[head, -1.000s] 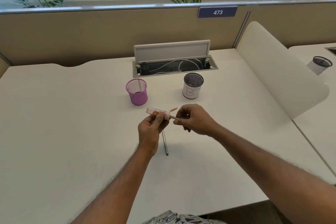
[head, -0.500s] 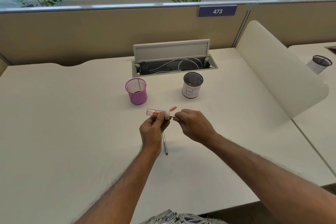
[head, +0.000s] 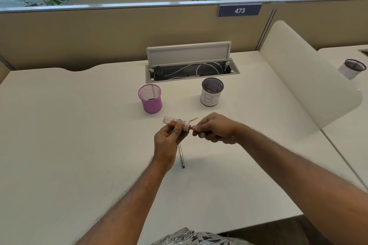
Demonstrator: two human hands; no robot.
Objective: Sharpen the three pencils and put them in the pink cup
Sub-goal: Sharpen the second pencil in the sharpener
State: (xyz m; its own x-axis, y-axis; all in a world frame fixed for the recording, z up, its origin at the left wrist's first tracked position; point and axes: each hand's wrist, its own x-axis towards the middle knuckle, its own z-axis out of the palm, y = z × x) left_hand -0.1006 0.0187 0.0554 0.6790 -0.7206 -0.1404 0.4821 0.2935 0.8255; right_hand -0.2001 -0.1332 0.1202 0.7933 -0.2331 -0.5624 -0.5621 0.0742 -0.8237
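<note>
Fingers [head: 176, 130] of our left hand [head: 166, 142] clamp the sharpener [head: 172, 121]; our right hand [head: 216, 128] pinches a pencil [head: 192, 126] pushed into its cap. Under our hands a second pencil [head: 181, 156] lies on the desk [head: 79, 135]. Beyond stands the pink cup [head: 150, 99], apart from a white cup [head: 211, 95].

White desk [head: 59, 125], pink mesh cup [head: 150, 98] standing, white-wrapped cup [head: 211, 95] to its right, grey pencil [head: 181, 157] lying flat

Pink wire-mesh cup [head: 150, 97], matt desk [head: 79, 125]
</note>
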